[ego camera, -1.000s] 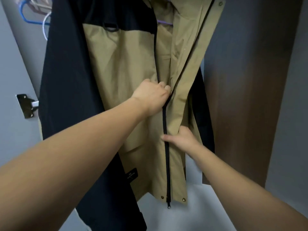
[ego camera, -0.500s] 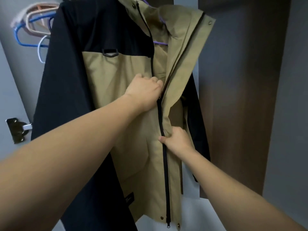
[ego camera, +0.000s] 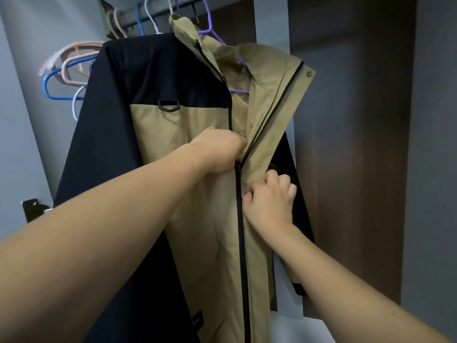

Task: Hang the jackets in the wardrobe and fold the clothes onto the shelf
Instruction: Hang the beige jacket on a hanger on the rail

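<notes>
Far left I see a dark metal latch [ego camera: 33, 209] on the grey wall [ego camera: 17, 120]. Above it a cluster of empty hangers [ego camera: 65, 70], blue, beige and white, hooks onto the rail [ego camera: 158, 17].

The jacket [ego camera: 188, 134] hangs from a purple hanger [ego camera: 210, 28] on that same rail, just right of the empty ones. Its shoulders and sleeves are dark navy, the chest and body tan, with a small black loop [ego camera: 168, 105] at the seam between the two colours. The black zipper [ego camera: 240, 219] is done up from the bottom of the view to mid-chest; above that the front falls open and the collar flap folds outward, a snap stud at its corner.

My left hand [ego camera: 220, 149] sits at the top of the closed part of the zipper. Fingers are curled in against the tan cloth of the left panel, right at the slider; the slider itself is mostly hidden, so I cannot tell whether I pinch it or only the fabric edge.

My right hand [ego camera: 270, 196] is lower and just to the right of the zipper line. Fingers are bent, thumb and forefinger pinching the edge of the right front panel.

Behind the jacket to the right stands a dark brown wardrobe door [ego camera: 351, 144].
</notes>
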The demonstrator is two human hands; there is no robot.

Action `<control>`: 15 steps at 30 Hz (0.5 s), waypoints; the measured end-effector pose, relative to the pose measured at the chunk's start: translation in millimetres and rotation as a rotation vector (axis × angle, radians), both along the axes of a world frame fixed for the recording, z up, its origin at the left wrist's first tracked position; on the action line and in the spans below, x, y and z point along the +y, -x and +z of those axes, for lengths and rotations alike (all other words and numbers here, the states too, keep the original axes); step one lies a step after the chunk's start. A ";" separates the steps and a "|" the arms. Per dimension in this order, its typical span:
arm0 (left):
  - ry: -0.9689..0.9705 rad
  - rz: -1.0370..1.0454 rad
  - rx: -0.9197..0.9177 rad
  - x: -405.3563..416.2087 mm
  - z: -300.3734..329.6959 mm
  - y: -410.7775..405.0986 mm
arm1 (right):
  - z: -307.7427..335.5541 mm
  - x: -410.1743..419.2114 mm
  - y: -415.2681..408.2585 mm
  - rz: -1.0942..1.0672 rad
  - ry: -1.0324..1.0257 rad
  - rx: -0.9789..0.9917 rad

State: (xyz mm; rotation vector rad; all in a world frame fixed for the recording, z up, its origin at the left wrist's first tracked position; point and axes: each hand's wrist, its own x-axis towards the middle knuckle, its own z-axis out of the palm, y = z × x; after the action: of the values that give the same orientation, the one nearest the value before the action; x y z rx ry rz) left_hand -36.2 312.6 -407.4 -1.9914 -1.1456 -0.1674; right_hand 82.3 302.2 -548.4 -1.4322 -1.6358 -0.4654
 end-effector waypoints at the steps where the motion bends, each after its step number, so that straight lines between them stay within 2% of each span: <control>1: 0.008 0.000 -0.011 -0.2 -0.5 0.5 | 4.0 -1.6 2.7 -0.011 0.028 0.013; 4: 0.020 0.002 -0.037 0.0 -1.0 2.9 | 14.5 -4.3 8.3 -0.028 0.142 -0.040; 7: 0.029 0.002 -0.043 0.2 -0.5 4.1 | 22.2 -2.9 8.1 0.116 0.242 0.001; 15: -0.007 0.021 0.021 4.7 -2.0 1.3 | 30.9 9.3 14.5 0.195 0.275 0.091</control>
State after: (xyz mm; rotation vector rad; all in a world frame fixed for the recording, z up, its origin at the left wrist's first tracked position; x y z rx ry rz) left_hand -37.4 317.4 -409.4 -1.9703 -1.1505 -0.1397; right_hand 67.8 311.5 -517.5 -1.4478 -1.7943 -0.0642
